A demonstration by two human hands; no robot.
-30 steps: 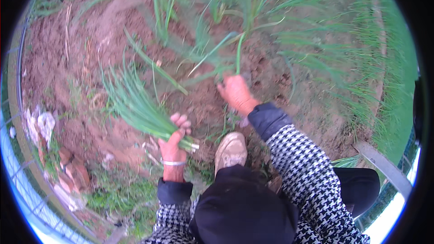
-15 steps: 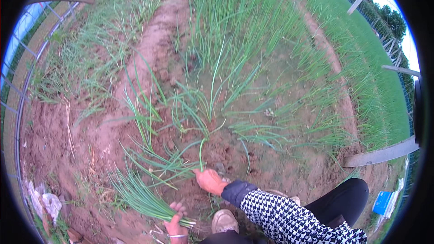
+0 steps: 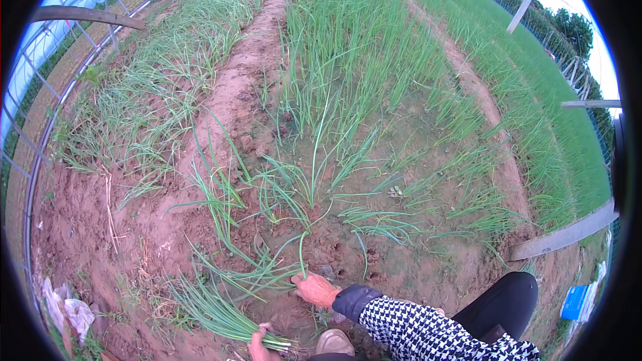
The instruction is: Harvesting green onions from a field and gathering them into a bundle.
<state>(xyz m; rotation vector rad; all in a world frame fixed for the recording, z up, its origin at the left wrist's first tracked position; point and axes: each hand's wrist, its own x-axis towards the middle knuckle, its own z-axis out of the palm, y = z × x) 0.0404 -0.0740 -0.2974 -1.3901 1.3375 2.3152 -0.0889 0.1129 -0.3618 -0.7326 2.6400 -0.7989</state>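
Note:
My left hand [image 3: 259, 344] is closed round the white lower ends of a bunch of green onions [image 3: 217, 314], low in the head view, with the green leaves pointing up and left. Just right of and beyond it, my right hand [image 3: 315, 289] is closed low at the soil on a green onion plant [image 3: 267, 274]. Some of its leaves lie to the left, and a bent stalk rises from the fingertips; the roots are hidden. More green onions [image 3: 311, 194] stand and lean in the soil just beyond both hands.
Dense rows of green onions [image 3: 361, 47] run away ahead, between bare soil ridges [image 3: 257, 40]. A curved grey post [image 3: 565, 230] and a blue and white packet [image 3: 575, 302] are at the right. Crumpled white plastic [image 3: 70, 311] lies at the lower left. My shoe [image 3: 334, 343] is beside the bunch.
The view has tilted up, so the scene sits lower in the picture. My left fingers, more spread before, are now wrapped round the bunch. My right hand stays low at the plant.

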